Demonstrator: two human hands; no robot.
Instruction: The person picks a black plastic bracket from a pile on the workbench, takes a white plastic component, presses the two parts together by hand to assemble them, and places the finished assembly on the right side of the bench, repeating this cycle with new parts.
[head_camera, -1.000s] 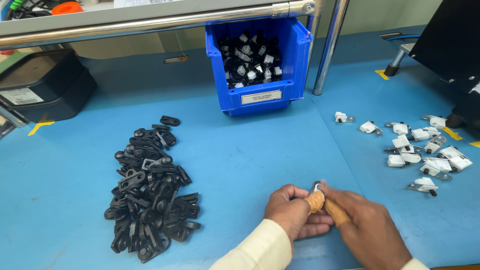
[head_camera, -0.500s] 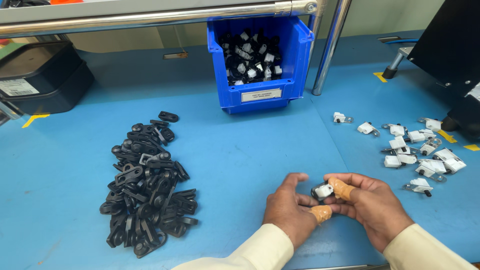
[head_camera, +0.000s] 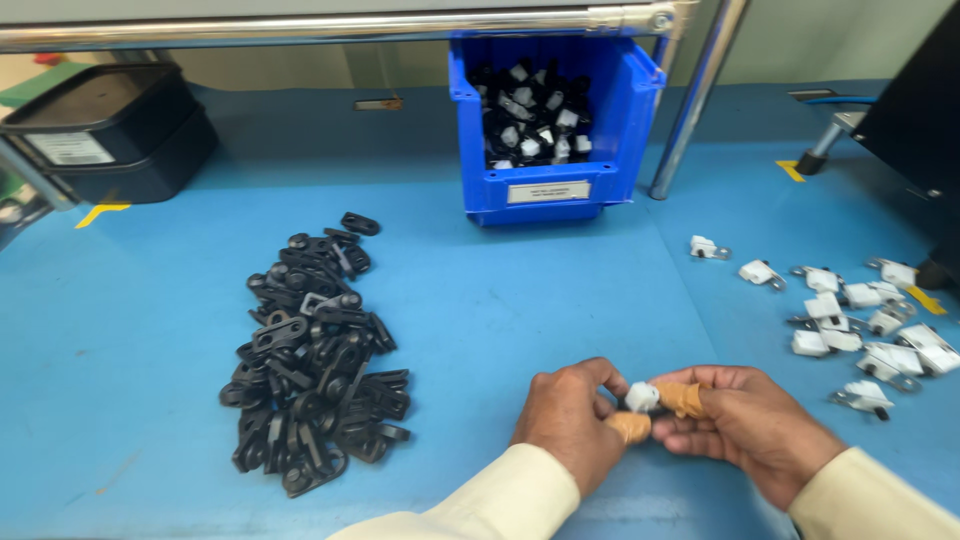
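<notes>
Small white part (head_camera: 641, 396) pinched between left hand (head_camera: 570, 415) and right hand (head_camera: 745, 425), both grips clamped on it, above tabletop (head_camera: 500, 300). Step: hand fitting. Black clips (head_camera: 310, 355) left; blue bin (head_camera: 555, 120) behind.

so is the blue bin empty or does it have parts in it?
Not empty. The blue bin holds a heap of black and white parts, visible through its open front. How deep the heap goes cannot be told.
</notes>
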